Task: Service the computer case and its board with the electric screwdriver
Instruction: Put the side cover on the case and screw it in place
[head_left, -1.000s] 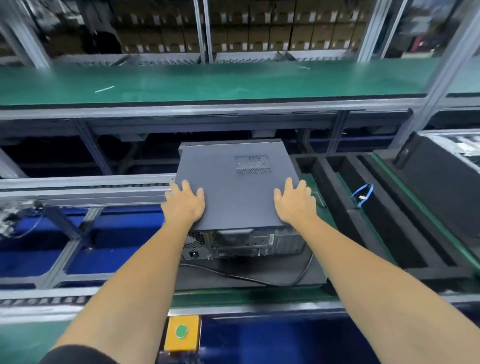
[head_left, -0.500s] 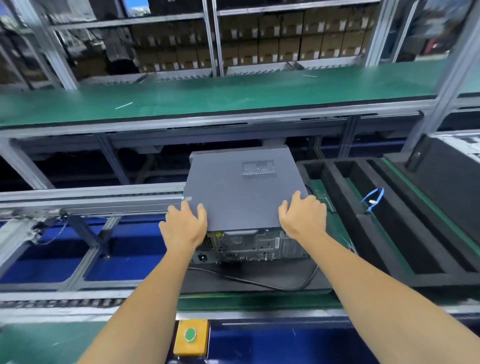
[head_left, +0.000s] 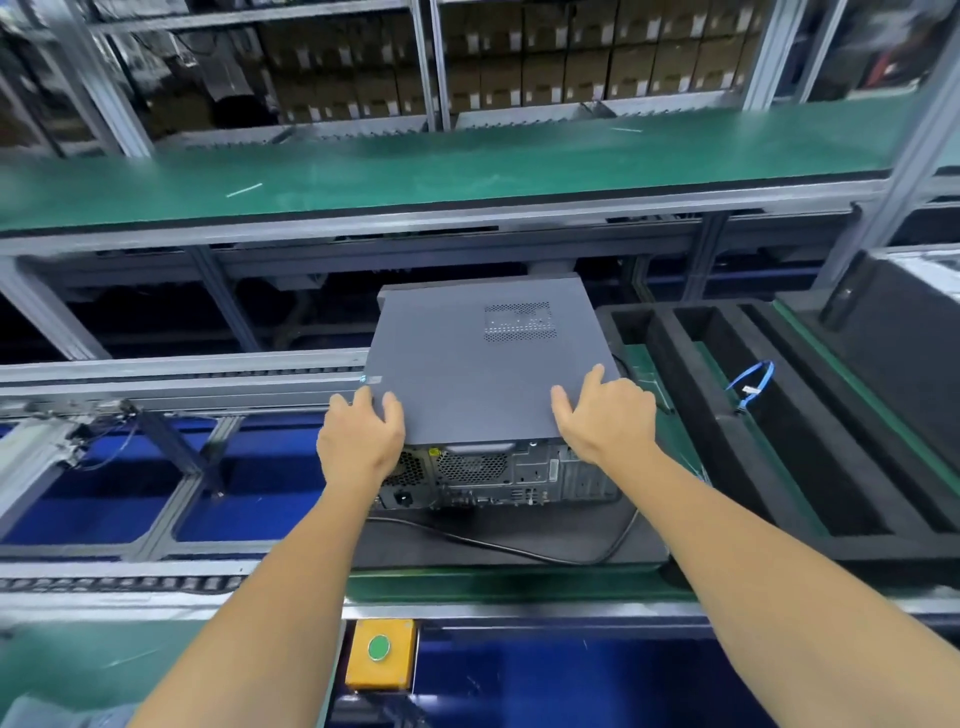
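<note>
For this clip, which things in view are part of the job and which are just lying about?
Part of the job:
- computer case
- left hand and right hand, each gripping a near corner of its lid

Lying about:
- blue cable in the foam tray
- yellow button box
- black cord

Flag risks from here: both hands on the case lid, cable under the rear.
1. The left hand and right hand grip only the near corners of the gray cover; it could skew or jam on the computer case if slid unevenly.
2. The black cable loops in front of the rear panel; shifting the case may snag or strain it.
3. The case sits close beside the foam tray, so the right hand's fingers could get pinched.
</note>
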